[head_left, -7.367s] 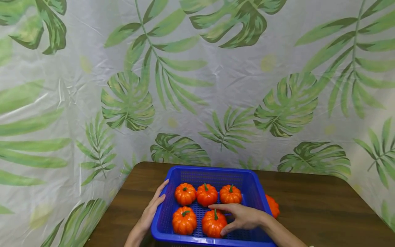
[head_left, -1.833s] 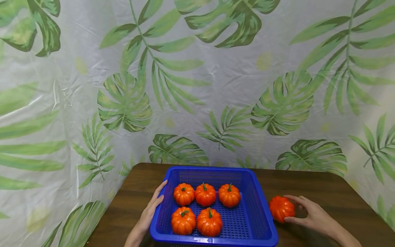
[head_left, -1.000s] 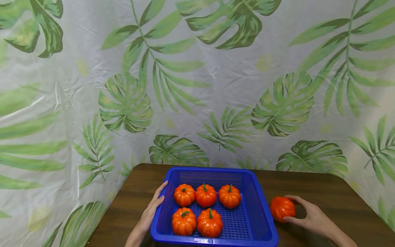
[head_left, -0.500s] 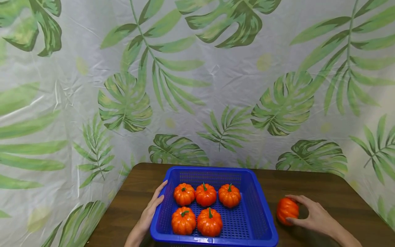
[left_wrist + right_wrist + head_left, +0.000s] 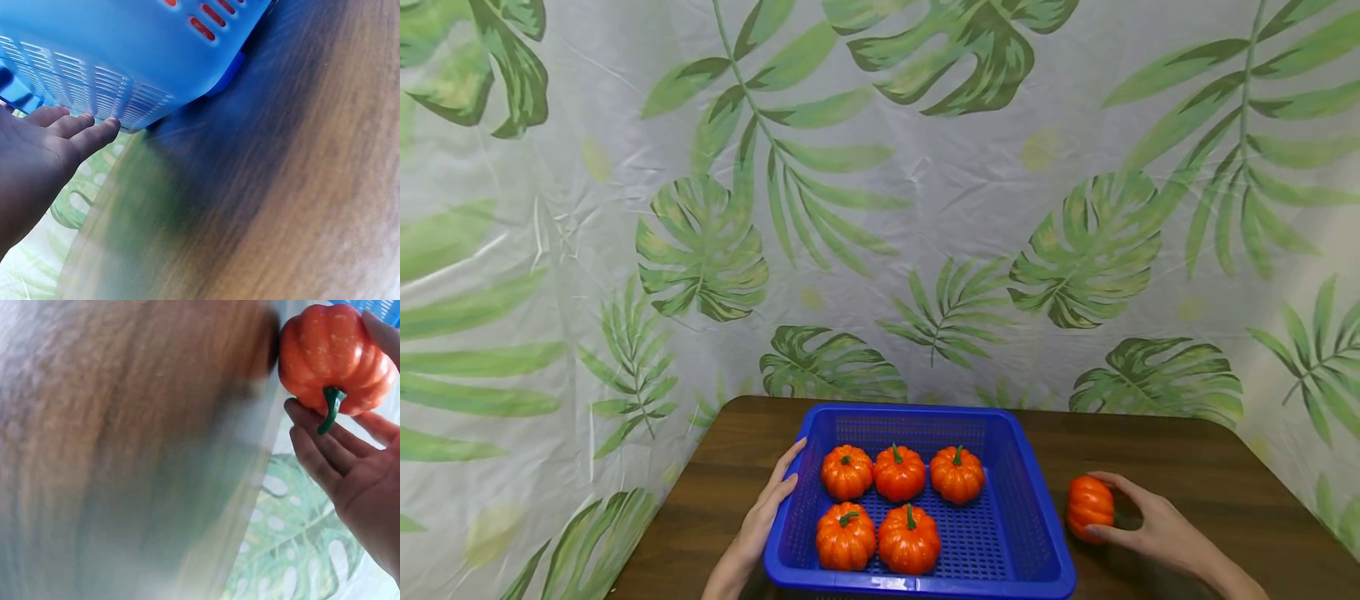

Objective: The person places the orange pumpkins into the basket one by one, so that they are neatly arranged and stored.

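My right hand (image 5: 1150,525) holds a small orange pumpkin (image 5: 1090,508) just right of the blue plastic basket (image 5: 1054,533), thumb on the near side and fingers on the far side. The pumpkin lies tipped on its side; its green stem (image 5: 332,406) points toward the palm in the right wrist view. Against the basket's left wall rests my left hand (image 5: 760,517), its fingers fairly straight, as the left wrist view also shows. Inside the basket sit several similar pumpkins: three in the back row, including a middle one (image 5: 899,473), and two in front, including one (image 5: 909,540).
The basket stands on a dark wooden table (image 5: 1180,458) with rounded far corners. Behind it hangs a pale sheet (image 5: 955,208) printed with green leaves. The front right part of the basket floor (image 5: 973,542) shows its bare mesh.
My right hand has gone from the front pumpkin in the basket to the one outside on the right, which has since turned further onto its side. My left hand stays at the basket.
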`<state>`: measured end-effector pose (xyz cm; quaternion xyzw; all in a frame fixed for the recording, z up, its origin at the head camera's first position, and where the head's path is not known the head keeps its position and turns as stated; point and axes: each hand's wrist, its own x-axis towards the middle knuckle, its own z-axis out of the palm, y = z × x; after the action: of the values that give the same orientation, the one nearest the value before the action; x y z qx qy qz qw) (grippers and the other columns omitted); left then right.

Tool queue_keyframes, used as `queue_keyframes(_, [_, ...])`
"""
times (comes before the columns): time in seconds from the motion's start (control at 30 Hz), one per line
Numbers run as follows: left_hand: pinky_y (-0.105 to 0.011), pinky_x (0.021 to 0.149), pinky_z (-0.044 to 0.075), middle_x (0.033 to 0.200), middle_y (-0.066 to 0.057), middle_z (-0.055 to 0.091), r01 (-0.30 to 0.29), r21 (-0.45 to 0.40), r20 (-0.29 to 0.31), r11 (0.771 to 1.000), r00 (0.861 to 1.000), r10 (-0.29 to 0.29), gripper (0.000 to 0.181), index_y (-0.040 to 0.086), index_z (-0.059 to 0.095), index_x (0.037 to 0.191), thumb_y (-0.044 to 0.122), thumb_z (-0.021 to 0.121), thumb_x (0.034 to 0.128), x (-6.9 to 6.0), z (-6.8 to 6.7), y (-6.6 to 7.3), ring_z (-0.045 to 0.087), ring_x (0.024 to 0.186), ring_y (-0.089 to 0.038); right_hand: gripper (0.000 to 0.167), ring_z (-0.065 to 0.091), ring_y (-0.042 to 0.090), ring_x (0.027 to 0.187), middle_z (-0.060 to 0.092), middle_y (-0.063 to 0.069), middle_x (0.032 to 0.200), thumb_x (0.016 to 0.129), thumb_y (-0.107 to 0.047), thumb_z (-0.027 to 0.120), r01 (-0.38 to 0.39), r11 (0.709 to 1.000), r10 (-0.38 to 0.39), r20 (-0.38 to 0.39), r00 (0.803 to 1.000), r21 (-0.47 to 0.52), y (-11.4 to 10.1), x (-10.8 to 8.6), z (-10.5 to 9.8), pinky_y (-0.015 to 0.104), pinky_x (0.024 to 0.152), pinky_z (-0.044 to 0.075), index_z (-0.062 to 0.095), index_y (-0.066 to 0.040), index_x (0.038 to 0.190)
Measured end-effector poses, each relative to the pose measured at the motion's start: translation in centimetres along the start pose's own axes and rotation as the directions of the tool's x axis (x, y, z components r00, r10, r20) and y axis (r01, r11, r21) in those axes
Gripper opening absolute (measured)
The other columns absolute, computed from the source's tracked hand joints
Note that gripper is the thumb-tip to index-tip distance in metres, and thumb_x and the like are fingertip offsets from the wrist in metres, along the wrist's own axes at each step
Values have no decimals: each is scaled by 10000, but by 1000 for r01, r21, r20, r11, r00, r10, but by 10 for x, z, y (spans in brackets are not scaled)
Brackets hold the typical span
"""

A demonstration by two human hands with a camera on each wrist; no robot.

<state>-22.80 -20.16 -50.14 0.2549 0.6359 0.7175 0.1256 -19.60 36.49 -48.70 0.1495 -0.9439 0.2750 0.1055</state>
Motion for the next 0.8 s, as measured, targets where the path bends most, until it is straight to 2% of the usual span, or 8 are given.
queue_keyframes(0.17, [-276, 1103, 451, 1715, -179, -83, 4, 6, 3, 1000, 1000, -4, 580, 127, -68, 1659, 269, 181, 1155, 0, -1, 1, 420, 1423, -35, 696, 629, -61, 902, 738, 52, 1104, 769, -337, 920, 29, 999, -29, 3, 1000, -22, -1, 4, -8, 260, 715, 539, 620, -67, 1336])
queue_keyframes(0.33, [-269, 1102, 447, 1712, -173, -78, 3, 13, -3, 1000, 1000, -3, 580, 131, -61, 1661, 276, 184, 1155, -1, -1, 2, 415, 1426, -29, 709, 640, -35, 857, 731, 43, 1062, 770, -380, 912, 33, 998, -29, 65, 997, -60, 0, 6, -11, 259, 687, 529, 622, -19, 1307])
queue_keyframes(0.6, [-290, 1106, 452, 1699, -185, -50, 8, 11, -17, 1000, 1000, -8, 577, 143, -41, 1664, 289, 192, 1157, -1, 1, 2, 422, 1433, -61, 686, 600, -63, 945, 722, 106, 1155, 816, -321, 885, 14, 1000, -13, 90, 996, -11, 0, 5, -4, 249, 732, 531, 602, 31, 1332])
queue_keyframes(0.73, [-269, 1103, 447, 1709, -184, -60, 7, 12, -22, 1000, 1000, -7, 577, 132, -40, 1662, 280, 193, 1156, -1, 1, 2, 415, 1422, -20, 668, 590, -76, 905, 725, 80, 1097, 844, -285, 865, 15, 999, -19, 109, 994, 31, -1, 4, -4, 250, 706, 525, 580, 20, 1365])
queue_keyframes(0.8, [-266, 1104, 444, 1714, -188, -72, 7, 12, -17, 1000, 1000, -7, 577, 125, -45, 1661, 276, 189, 1156, 0, 1, 2, 413, 1418, -8, 663, 585, -75, 865, 721, 47, 1044, 847, -298, 862, 1, 1000, -3, 114, 993, 20, -1, 4, -6, 254, 692, 522, 581, 8, 1364])
